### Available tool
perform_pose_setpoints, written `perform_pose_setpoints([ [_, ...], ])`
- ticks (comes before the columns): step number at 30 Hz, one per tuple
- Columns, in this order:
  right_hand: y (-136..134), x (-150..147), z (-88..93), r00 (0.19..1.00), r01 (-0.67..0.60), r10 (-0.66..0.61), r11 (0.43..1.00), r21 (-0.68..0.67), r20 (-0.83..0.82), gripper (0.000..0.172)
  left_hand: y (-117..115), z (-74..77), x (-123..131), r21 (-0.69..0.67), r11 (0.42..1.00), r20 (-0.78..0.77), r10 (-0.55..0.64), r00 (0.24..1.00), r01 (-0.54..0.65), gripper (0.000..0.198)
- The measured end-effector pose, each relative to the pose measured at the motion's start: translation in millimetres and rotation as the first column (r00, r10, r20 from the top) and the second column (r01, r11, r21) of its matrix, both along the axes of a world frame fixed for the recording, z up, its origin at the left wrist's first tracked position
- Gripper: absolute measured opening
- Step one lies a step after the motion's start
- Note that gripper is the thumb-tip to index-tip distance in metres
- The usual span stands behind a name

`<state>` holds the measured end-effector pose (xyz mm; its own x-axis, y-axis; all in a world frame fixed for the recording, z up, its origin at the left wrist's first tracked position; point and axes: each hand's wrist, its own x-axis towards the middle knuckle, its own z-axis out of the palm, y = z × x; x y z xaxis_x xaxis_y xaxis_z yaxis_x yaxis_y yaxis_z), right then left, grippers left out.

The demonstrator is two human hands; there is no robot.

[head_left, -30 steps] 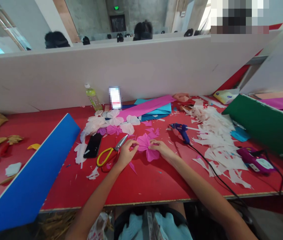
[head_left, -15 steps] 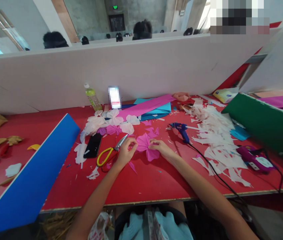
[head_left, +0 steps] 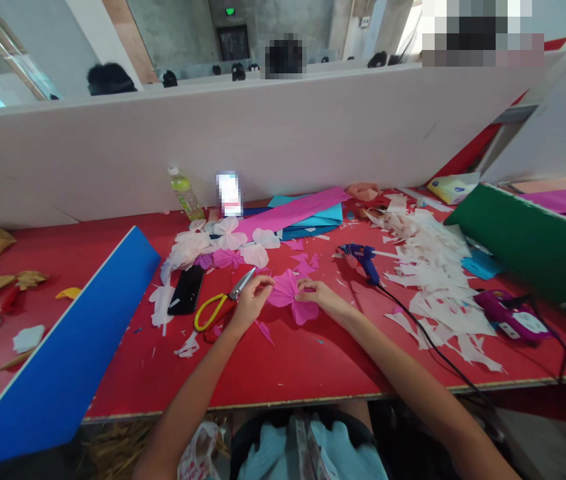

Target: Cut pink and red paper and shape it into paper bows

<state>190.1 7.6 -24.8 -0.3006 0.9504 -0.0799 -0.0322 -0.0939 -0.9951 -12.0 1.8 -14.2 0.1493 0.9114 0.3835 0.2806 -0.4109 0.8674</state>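
Note:
A pink crepe-paper flower (head_left: 289,298) lies on the red table (head_left: 123,373), pleated like a fan. My left hand (head_left: 251,303) pinches its left side, and my right hand (head_left: 313,296) holds its right side between the fingertips. Just left of my left hand lie yellow-handled scissors (head_left: 223,300), not touching it. Beyond them is a black smartphone (head_left: 186,290). Several pale pink and white paper flowers (head_left: 227,240) lie farther back.
A blue glue gun (head_left: 363,261) with a black cord lies right of my hands, beside a heap of pale paper offcuts (head_left: 437,287). Rolled pink and teal paper (head_left: 293,213), a bottle (head_left: 185,193), a blue board (head_left: 57,347) and a green board (head_left: 527,253) surround them. A white partition stands behind.
Both hands stay on the pink flower, with only small shifts of the fingers. The view has moved slightly.

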Motion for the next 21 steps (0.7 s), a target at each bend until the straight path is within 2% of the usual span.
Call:
perform_pose_setpoints([
  [6, -0.6, -0.3, 1.7, 1.0, 0.004, -0.004, 1.0, -0.026, -0.004, 0.021, 1.5, 0.1, -3.3, 0.028, 0.998, -0.061, -0.056, 0.997, 0.057, 0.008],
  [12, -1.4, -0.7, 3.6, 1.0, -0.001, 0.0, 0.999, -0.053, -0.02, 0.022, 1.8, 2.2, -5.4, 0.097, 0.993, -0.131, -0.054, 0.99, 0.067, 0.007],
  [21, 0.5, -0.3, 0.6, 1.0, -0.025, 0.025, 0.998, -0.049, 0.001, 0.024, 3.1, 3.1, -6.8, 0.106, 0.992, -0.177, -0.042, 0.983, 0.061, 0.008],
])
